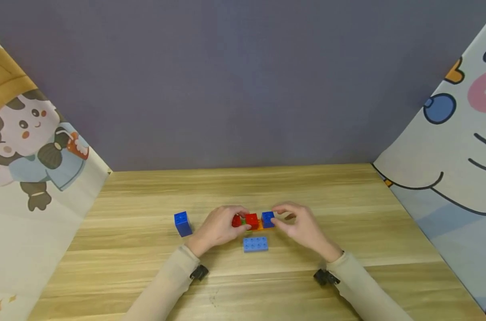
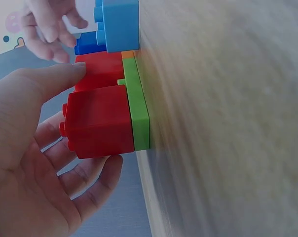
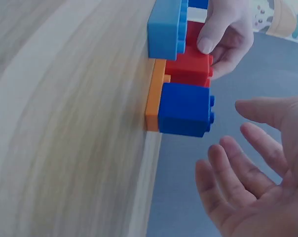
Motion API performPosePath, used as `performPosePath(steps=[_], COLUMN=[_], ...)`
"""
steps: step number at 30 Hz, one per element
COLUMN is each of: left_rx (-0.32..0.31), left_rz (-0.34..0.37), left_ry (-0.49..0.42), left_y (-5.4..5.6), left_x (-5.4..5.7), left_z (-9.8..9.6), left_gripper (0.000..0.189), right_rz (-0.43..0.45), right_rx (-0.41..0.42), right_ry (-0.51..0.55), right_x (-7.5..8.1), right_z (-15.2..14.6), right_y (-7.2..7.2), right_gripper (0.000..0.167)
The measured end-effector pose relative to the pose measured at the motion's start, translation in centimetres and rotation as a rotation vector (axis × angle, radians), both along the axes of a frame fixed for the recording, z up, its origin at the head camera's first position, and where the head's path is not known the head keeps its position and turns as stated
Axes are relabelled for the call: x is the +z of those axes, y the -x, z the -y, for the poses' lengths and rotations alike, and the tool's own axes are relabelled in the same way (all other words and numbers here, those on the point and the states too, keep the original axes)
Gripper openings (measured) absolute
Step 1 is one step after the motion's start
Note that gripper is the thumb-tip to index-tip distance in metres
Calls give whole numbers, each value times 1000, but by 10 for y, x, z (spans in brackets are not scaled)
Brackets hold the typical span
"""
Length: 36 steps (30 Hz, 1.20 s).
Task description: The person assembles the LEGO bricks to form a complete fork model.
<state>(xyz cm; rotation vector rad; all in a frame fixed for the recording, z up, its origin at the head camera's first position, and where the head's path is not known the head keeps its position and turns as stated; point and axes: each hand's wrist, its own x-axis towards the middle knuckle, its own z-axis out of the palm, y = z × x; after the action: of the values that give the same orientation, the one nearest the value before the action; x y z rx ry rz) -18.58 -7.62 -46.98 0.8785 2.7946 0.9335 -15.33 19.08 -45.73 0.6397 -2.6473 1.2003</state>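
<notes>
In the head view a short row of toy building blocks lies on the table: a green plate (image 2: 137,111) and an orange plate (image 3: 155,96) end to end, with blocks on top. Two red blocks, a left one (image 2: 99,121) and a middle one (image 1: 252,219), sit towards the left; a dark blue block (image 3: 184,109) stands on the orange end. My left hand (image 1: 220,226) holds the middle red block, thumb on its near side and fingers behind. Beside the dark blue block my right hand (image 1: 303,225) has its thumb and fingers spread apart, holding nothing.
A light blue brick (image 1: 255,244) with studs up lies in front of the row. Left of my left hand stands a taller dark blue block (image 1: 183,224). A grey wall (image 1: 243,89) rises behind the wooden table (image 1: 251,294), with printed panels on both sides.
</notes>
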Motion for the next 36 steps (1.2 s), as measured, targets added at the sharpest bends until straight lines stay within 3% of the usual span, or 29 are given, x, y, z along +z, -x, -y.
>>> performPosePath(steps=[12, 36], left_rx=[-13, -2], left_rz=[3, 24], left_ry=[2, 0], left_y=[-1, 1], left_x=[-1, 1], left_z=[1, 1], left_gripper=[37, 37], right_rz=[229, 244], right_rx=[10, 11], right_ry=[23, 7], right_x=[-9, -15], right_z=[-4, -3], right_y=[11, 14], right_gripper=[35, 31])
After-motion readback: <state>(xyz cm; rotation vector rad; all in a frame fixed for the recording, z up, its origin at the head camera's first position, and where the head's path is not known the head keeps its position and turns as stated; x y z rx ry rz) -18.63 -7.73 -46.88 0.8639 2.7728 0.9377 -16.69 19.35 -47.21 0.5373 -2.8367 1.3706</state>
